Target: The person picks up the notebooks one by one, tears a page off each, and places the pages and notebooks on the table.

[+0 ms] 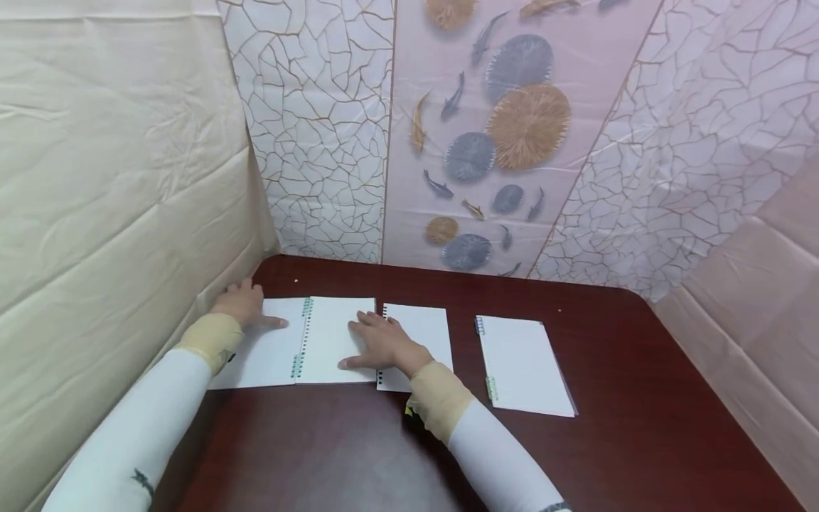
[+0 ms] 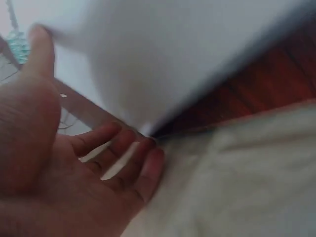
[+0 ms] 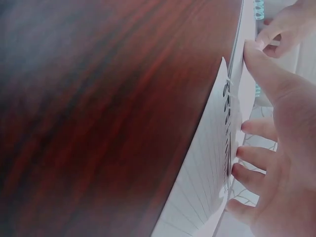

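A notebook with green rings lies spread on the table, its left page (image 1: 271, 355) and right page (image 1: 333, 327) white. My left hand (image 1: 239, 304) is at the left page's outer far corner, thumb over the paper; in the left wrist view its fingers (image 2: 140, 170) extend past the page edge. Across the right page's outer edge reaches my right hand (image 1: 380, 343), fingers spread. Beside it, partly under the right wrist, is a notebook with black rings (image 1: 419, 323); its lined page (image 3: 192, 192) shows in the right wrist view. Neither hand grips anything.
Farther right lies another notebook (image 1: 525, 363) with blue and green rings on its left edge. All rest on a dark red-brown table (image 1: 307, 455). A beige cloth (image 1: 128, 178) hangs along the left side, and patterned cloth (image 1: 320, 142) stands behind the table.
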A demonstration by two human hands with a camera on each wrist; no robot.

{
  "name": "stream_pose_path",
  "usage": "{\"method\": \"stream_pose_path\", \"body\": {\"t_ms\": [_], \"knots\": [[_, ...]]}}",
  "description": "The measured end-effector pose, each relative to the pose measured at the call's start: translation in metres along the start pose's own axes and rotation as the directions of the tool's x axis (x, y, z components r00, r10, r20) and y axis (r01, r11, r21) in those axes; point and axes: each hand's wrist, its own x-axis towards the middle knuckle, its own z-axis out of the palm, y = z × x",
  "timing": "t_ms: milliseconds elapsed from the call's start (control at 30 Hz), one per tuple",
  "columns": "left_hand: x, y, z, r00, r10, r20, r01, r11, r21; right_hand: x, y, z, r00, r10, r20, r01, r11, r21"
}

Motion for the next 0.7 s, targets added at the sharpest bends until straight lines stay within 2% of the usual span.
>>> {"method": "stream_pose_path", "body": {"t_ms": [333, 700], "knots": [[0.022, -0.015, 0.012, 1.000, -0.008, -0.018, 0.008, 1.000, 0.021, 0.000, 0.001, 0.003, 1.000, 0.019, 0.002, -0.019, 1.000, 0.014], [0.027, -0.020, 0.014, 1.000, 0.019, -0.008, -0.019, 0.999, 0.031, -0.001, -0.001, 0.003, 1.000, 0.029, -0.001, -0.029, 1.000, 0.006]]}}
